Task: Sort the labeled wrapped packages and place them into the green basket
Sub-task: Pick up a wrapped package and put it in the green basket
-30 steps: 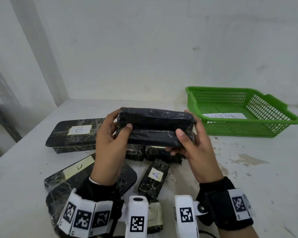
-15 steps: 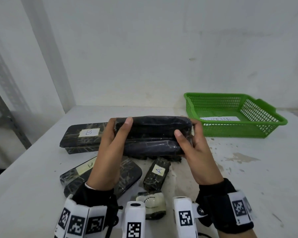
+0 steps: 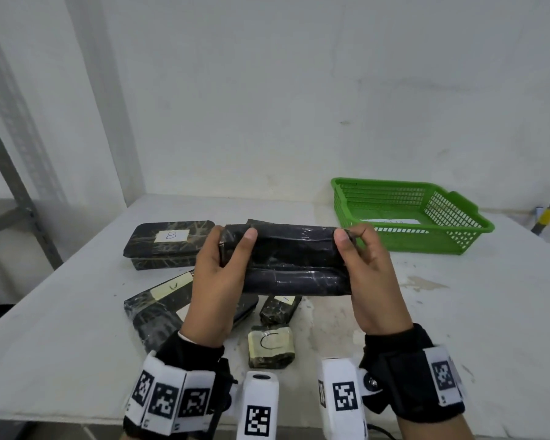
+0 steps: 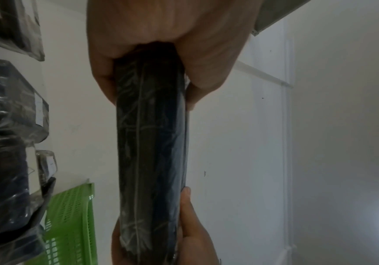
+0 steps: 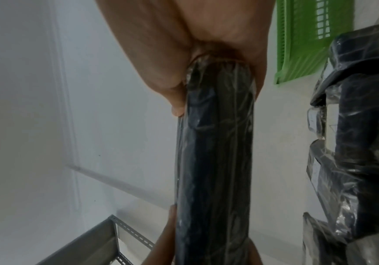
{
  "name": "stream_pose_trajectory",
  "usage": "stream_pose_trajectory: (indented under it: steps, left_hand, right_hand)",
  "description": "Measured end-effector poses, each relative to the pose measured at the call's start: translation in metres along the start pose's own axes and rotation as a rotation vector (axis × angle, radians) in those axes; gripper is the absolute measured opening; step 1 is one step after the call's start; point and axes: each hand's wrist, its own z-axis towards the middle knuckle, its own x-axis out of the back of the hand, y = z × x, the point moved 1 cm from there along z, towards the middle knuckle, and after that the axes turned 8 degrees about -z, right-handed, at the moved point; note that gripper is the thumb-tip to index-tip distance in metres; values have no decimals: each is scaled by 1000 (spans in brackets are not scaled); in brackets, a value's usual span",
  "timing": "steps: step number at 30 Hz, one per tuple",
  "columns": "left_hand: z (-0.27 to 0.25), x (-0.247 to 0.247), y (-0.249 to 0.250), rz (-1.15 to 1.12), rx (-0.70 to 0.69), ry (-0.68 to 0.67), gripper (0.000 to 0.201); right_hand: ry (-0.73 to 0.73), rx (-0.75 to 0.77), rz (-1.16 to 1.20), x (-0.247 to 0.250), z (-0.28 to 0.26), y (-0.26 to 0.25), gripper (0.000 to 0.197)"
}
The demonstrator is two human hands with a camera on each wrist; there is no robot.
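Note:
A long black wrapped package [image 3: 294,260] is held above the table, one end in each hand. My left hand [image 3: 218,274] grips its left end, thumb on top. My right hand [image 3: 367,268] grips the right end. No label shows on the side facing me. The wrist views show the same package [image 4: 149,143] [image 5: 215,161] end-on between fingers and thumbs. The green basket [image 3: 426,239] stands at the back right with a white label inside. On the table lie a package marked B [image 3: 169,244], a flat one [image 3: 159,300] under my left hand, a small one [image 3: 280,308] and one marked C [image 3: 270,344].
The white table [image 3: 473,312] meets a white wall at the back. A grey metal shelf frame [image 3: 19,198] stands to the left of the table. A yellow-banded tool [image 3: 548,214] lies beyond the basket at far right.
Both hands have lifted and turned the long package, with the left thumb sliding up to its top edge. The head view has tilted up, so the C package now shows.

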Motion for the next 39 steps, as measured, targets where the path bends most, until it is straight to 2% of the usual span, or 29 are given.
stream_pose_trajectory:
  steps: [3, 5, 6, 8, 9, 12, 14, 18, 21, 23, 26, 30, 35, 39]
  left_hand:
    - [-4, -1, 2, 21, 4, 44, 40]
    - [-4, 1, 2, 4, 3, 45, 36]
    - [-6, 0, 4, -9, 8, 37, 44]
    - [-7, 1, 5, 0, 23, 13, 73]
    - [-7, 2, 5, 22, 19, 3, 72]
    - [-9, 1, 9, 105, -52, -9, 22]
    - [-10, 2, 11, 132, -111, 16, 9]
    - [-9, 4, 11, 130, -122, 40, 10]
    - [-12, 3, 14, 119, -76, -29, 24]
    - [-11, 5, 15, 129, -36, -66, 32]
    - [-8, 10, 14, 165, -64, -34, 24]
    - [-6, 13, 10, 155, -55, 18, 21]
    - [-5, 16, 9, 66, 33, -54, 35]
    - [0, 18, 7, 103, -11, -28, 25]
  right_hand:
    - [-51, -73, 7, -3, -4, -1, 20]
    - [-13, -62, -27, -6, -6, -2, 30]
    - [19, -37, -58, -8, -6, -4, 34]
    - [66, 3, -102, -10, -7, -6, 37]
    - [82, 12, -108, -10, -8, -8, 35]
    - [100, 4, -107, -10, -7, -9, 35]
    - [68, -13, -116, -12, -8, -11, 41]
    - [15, -50, -123, -13, -12, -18, 54]
    - [91, 8, -200, -14, -11, -20, 40]
    - [113, -5, -193, -15, -10, -18, 35]
    - [60, -42, -150, -17, -10, -18, 37]
    - [-64, -82, -110, -17, -8, -19, 50]
    - [-21, -35, -156, -14, -5, -13, 30]
    - [-20, -15, -135, -13, -6, -11, 30]
